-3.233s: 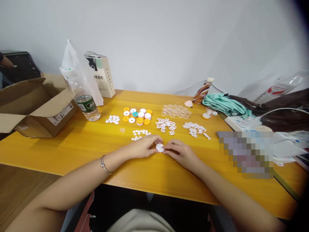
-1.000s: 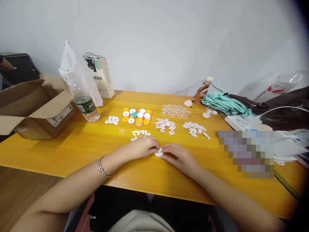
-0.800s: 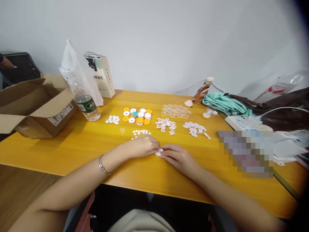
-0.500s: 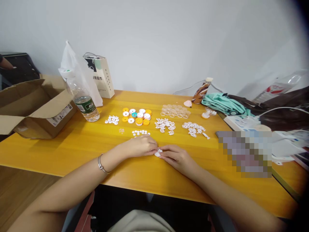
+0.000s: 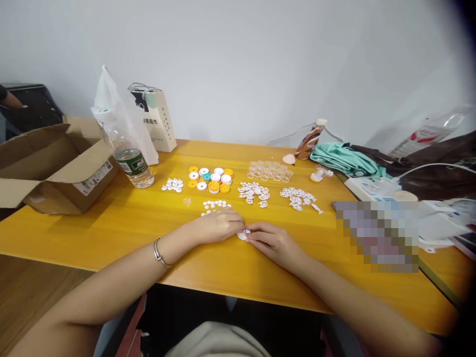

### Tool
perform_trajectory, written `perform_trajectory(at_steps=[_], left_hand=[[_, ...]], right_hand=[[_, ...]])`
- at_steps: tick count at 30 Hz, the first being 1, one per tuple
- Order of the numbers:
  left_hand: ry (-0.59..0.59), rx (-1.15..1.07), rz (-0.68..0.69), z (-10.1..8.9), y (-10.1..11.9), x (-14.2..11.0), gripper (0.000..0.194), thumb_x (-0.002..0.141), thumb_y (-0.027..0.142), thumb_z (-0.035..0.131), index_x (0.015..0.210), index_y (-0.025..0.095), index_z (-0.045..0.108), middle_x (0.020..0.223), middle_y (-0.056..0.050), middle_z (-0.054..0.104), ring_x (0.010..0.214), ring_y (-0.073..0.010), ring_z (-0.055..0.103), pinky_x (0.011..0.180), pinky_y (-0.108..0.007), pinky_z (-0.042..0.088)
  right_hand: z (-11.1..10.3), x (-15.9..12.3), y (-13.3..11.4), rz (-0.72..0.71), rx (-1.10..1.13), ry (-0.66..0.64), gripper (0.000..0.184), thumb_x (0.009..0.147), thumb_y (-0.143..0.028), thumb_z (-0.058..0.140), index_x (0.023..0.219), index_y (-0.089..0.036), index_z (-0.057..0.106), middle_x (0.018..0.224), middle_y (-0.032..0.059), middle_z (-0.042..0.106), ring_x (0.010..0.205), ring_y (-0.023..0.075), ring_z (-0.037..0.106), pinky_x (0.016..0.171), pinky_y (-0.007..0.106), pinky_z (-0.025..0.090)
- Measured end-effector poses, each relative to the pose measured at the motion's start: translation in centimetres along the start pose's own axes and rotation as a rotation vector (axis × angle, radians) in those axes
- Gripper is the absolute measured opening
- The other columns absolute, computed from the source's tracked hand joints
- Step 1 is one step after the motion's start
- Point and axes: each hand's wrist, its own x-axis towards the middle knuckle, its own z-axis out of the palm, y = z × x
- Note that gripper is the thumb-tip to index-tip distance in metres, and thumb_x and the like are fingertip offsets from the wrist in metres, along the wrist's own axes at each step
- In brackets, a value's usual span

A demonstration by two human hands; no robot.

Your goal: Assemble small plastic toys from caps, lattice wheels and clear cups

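My left hand [image 5: 217,225] and my right hand [image 5: 273,243] meet near the front of the yellow table [image 5: 122,223]. Both pinch a small white round plastic piece [image 5: 243,234] held low over the tabletop, mostly hidden by my fingertips. A metal bangle [image 5: 159,252] is on my left wrist. Just beyond my left hand lies a row of small white discs [image 5: 215,204]. Farther back are orange, white and teal round caps [image 5: 211,178], white openwork pieces [image 5: 255,192] and a second heap of them [image 5: 299,198], clear rings [image 5: 270,170], and tiny white parts [image 5: 173,184].
An open cardboard box [image 5: 52,166] sits at the left, a water bottle [image 5: 130,158] and paper bag [image 5: 156,119] behind it. A brown drink bottle [image 5: 310,140], teal cloth [image 5: 345,159], power strip [image 5: 375,187] and dark bag [image 5: 439,171] crowd the right.
The white piece has sunk lower between my fingertips and shows less. My hands stay together in nearly the same spot; the view has shifted slightly.
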Motion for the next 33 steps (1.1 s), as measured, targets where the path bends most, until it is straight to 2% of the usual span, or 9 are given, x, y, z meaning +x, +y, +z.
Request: perform_trajectory(at_steps=[7,16,21,27,33], left_hand=[[-0.028,-0.139,-0.028,-0.2,-0.3,0.2,0.022,0.09,0.017,0.041,0.092,0.012,0.062,0.089,-0.008,0.065,0.083,-0.0156,0.057,0.078,-0.027,0.044],[0.005,-0.098,-0.051,0.3,-0.1,0.1,0.023,0.09,0.017,0.04,0.091,0.013,0.063,0.084,-0.008,0.066,0.08,-0.0158,0.058,0.076,-0.029,0.044],[-0.041,-0.105,-0.027,-0.7,0.3,-0.1,0.023,0.089,0.017,0.041,0.094,0.015,0.063,0.091,-0.009,0.065,0.086,-0.0169,0.058,0.08,-0.032,0.043],[-0.113,-0.138,-0.043,-2.2,0.8,-0.6,0.018,0.081,0.021,0.05,0.091,0.017,0.064,0.102,-0.008,0.06,0.095,-0.0191,0.054,0.086,-0.033,0.041],[-0.124,-0.029,-0.048,-2.4,1.4,-0.3,0.017,0.08,0.021,0.049,0.084,0.015,0.064,0.094,-0.009,0.061,0.09,-0.0212,0.055,0.086,-0.037,0.04]], right_hand=[[0.0,0.0,0.0,0.0,0.04,-0.007,0.015,0.084,-0.021,0.052,0.089,-0.022,0.066,0.094,0.0061,0.065,0.084,0.0151,0.064,0.075,0.027,0.054],[-0.1,0.1,-0.2,0.027,0.056,-0.022,0.016,0.085,-0.022,0.051,0.087,-0.022,0.067,0.093,0.0061,0.065,0.083,0.0157,0.064,0.075,0.029,0.054],[0.0,0.1,-0.3,0.033,0.061,-0.021,0.017,0.085,-0.024,0.05,0.087,-0.022,0.067,0.093,0.0062,0.065,0.084,0.0161,0.064,0.075,0.029,0.054],[0.1,0.0,-0.3,0.031,0.059,0.005,0.017,0.085,-0.024,0.05,0.088,-0.023,0.066,0.093,0.0056,0.065,0.085,0.0155,0.064,0.077,0.028,0.053],[-0.1,0.1,-0.5,-0.001,-0.025,-0.035,0.016,0.085,-0.022,0.05,0.089,-0.022,0.065,0.094,0.0066,0.065,0.085,0.0165,0.063,0.077,0.03,0.053]])
